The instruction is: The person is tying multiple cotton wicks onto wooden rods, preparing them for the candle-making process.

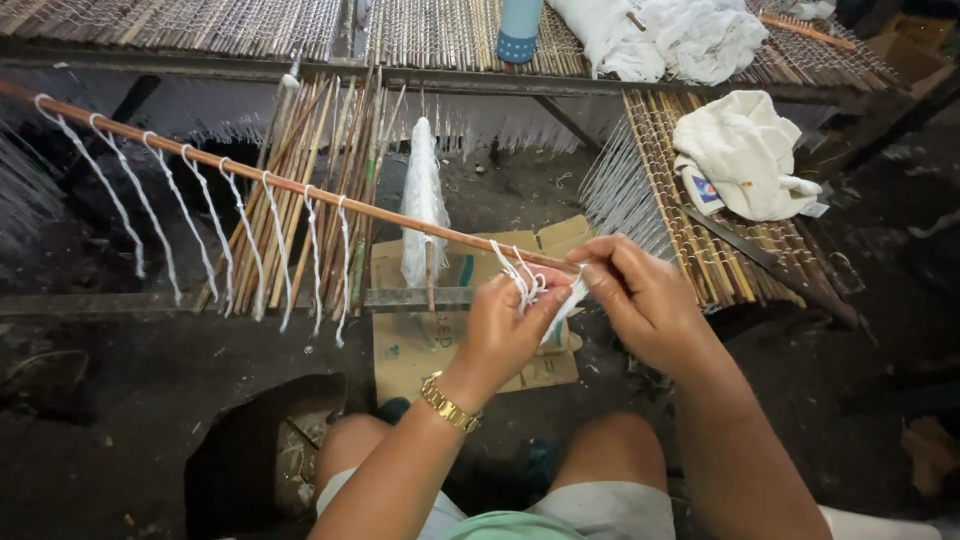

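Note:
A long thin brown stick runs from the upper left down to my hands, with several white string loops tied along it and hanging down. My left hand, with a gold watch at the wrist, pinches white string at the stick's near end. My right hand grips the stick's tip and the same string, touching the left hand's fingers. My bare knees show below.
A bundle of thin sticks leans against a metal bar. A hank of white string hangs on a peg over flattened cardboard. Woven stick mats lie right and above, with white cloths, a blue cup and a long blade.

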